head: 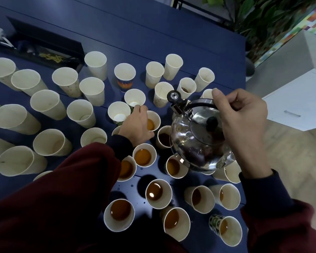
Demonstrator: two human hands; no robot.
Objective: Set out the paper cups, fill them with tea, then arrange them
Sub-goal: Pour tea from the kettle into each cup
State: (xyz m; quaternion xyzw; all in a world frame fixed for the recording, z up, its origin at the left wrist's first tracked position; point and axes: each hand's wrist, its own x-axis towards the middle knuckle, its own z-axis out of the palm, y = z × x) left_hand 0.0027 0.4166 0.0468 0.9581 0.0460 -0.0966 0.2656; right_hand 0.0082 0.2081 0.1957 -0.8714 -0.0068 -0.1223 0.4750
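The right hand (243, 115) curls round the handle of the steel kettle (199, 143), probably heavy and hot. Just left of the kettle, the left hand (135, 125) grips a part-filled cup (153, 122), which looks thin and crushable and is best held lightly. Empty cups (81, 114) stand farther left on the table (153, 37).

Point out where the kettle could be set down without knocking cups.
Bare table lies beyond the farthest cups, right of the black tray. Only a narrow wet gap opens among the filled cups nearby. Crowded: empty cups at left, filled ones beneath the kettle the right hand holds; the left hand grips a filled cup.
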